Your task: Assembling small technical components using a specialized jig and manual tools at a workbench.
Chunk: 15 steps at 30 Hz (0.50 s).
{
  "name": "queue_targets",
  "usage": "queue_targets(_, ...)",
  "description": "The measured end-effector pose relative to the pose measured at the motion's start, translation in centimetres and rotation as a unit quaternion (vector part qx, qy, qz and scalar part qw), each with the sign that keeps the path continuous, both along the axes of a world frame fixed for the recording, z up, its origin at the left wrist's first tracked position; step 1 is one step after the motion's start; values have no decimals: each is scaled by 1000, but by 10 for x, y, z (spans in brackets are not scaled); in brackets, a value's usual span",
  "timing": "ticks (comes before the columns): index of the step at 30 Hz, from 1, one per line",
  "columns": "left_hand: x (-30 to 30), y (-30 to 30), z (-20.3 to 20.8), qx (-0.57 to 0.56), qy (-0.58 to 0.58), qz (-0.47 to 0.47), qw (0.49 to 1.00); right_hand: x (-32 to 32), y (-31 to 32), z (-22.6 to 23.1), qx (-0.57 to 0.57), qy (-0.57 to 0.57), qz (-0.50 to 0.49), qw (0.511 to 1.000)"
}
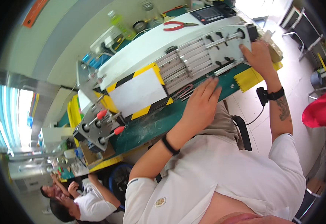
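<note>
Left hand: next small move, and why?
Perhaps ease the left hand left, toward the red-handled tool: it lies close by, and no object shows in that hand; the right hand is at the metal fixture's right end.

Wearer's two hands (200, 106) (259, 56), two red knobs (101, 114) (119, 130)

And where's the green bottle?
In the head view, the green bottle stands near the top, left of centre, behind the long white machine and left of the clear jar.
</note>
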<state>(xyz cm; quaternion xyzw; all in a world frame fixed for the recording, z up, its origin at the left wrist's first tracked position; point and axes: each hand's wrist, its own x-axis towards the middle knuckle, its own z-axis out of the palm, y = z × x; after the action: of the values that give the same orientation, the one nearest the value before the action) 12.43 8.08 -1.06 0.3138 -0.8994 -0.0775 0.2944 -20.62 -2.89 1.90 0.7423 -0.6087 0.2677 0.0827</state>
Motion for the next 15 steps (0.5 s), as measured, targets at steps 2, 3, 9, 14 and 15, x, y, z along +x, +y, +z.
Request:
queue_targets(2,-21,-29,-26,-35,-64,79,994,-6,-2,-6,-28,27,19,999)
queue_targets(3,-30,-43,-42,-47,-85,114,989,-5,-4,-8,-59,56,22,996)
queue_targets(9,-51,-47,-47,-37,-29,111,993,-12,8,7,42,-43,-18,998)
queue_targets(14,-39,-47,-47,-62,-51,112,990,-7,0,5,76,-80,-10,994)
queue_targets(15,-39,-48,-47,-66,-53,109,990,-8,-2,4,78,-82,-6,994)
